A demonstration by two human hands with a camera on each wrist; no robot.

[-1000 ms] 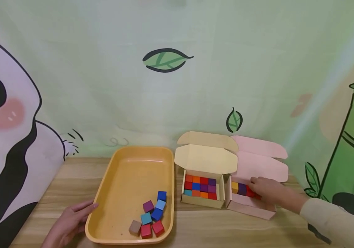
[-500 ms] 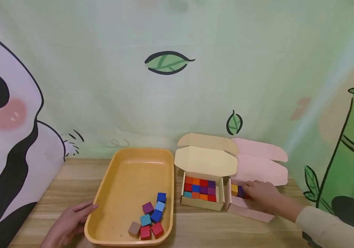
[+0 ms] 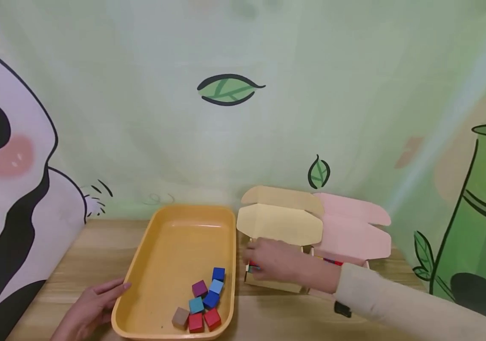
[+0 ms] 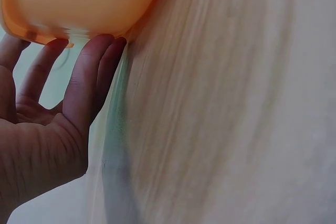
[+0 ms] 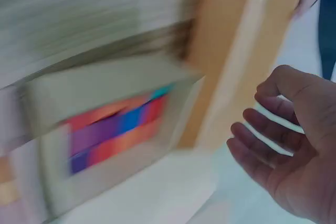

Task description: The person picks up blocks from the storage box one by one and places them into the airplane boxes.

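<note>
Head view, left hand [image 3: 91, 305] touching tray [image 3: 179, 255], right hand [image 3: 273, 259] loosely curled

Wood-grain tbl [image 3: 277, 319] w/ orange tray [image 3: 174, 258], cream bx [image 3: 279, 223] & pink bx [image 3: 351, 234].

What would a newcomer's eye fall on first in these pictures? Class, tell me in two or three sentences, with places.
Probably the big panda on the backdrop, at the left of the head view. Next, the orange tray, with loose coloured cubes clustered at its near right. Then the right hand, which in that view hides much of the cream box right of the tray.
</note>
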